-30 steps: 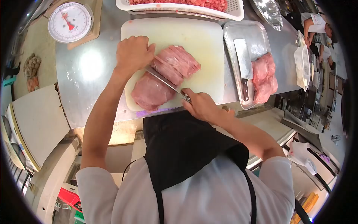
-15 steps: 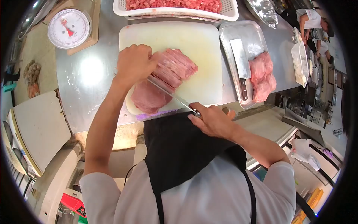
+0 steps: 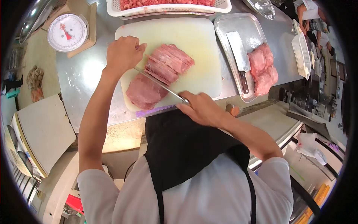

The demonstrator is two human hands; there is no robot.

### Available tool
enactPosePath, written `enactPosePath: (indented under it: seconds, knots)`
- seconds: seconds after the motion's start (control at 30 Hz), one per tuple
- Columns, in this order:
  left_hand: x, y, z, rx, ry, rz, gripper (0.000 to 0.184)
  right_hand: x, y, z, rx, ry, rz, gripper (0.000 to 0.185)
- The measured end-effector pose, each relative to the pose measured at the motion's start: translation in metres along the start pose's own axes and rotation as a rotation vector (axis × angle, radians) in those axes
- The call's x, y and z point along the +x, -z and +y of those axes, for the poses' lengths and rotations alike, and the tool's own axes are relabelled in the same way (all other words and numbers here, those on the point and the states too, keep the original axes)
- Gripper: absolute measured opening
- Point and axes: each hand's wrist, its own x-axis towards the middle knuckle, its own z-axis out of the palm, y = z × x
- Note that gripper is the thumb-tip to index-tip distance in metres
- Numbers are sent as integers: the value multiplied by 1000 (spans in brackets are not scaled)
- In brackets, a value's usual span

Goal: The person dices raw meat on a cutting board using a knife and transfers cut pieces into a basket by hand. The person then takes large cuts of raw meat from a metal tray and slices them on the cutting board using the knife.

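Observation:
A slab of raw meat (image 3: 146,92) lies on the white cutting board (image 3: 203,41). Its far part is cut into several slices (image 3: 169,61), still lying side by side. My right hand (image 3: 201,108) is closed around the handle of a long, thin knife (image 3: 158,81), whose blade crosses the meat diagonally between the slices and the uncut part. Beside the meat, over the board's left edge, my left hand (image 3: 123,55) is curled into a fist, thumb pointing right. Its fingers hide whatever may be inside. The blade's far end reaches close to the left hand.
On the right, a metal tray (image 3: 220,28) holds a cleaver (image 3: 238,51) and raw meat pieces (image 3: 263,69). A white basket (image 3: 169,10) of diced meat stands behind the board. A dial scale (image 3: 67,33) is at the left; a white basket (image 3: 301,54) lies far right.
My left hand has moved left, off the meat's edge. The right hand and knife have shifted slightly left and away from me. The whole view has turned a little.

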Motion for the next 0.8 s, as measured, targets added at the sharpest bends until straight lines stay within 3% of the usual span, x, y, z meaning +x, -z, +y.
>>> enactPosePath:
  seconds: [0.13, 0.33, 0.53, 0.63, 0.8]
  knots:
    - [-22, 14, 30, -12, -30, -44, 35, -46, 5, -13, -5, -86, -61, 43]
    - [-10, -5, 2, -83, 27, -97, 35, -14, -1, -28, -76, -172, -118, 39]
    - [12, 0, -22, 9, 64, -12, 37, 24, -33, -4, -123, 23, 87, 34]
    - [17, -1, -29, 46, -14, 55, 37, 27, -37, -2, -99, 29, 126, 33]
    - [6, -11, -16, -44, 24, -3, 37, 1, -26, -16, -141, -53, 86, 34]
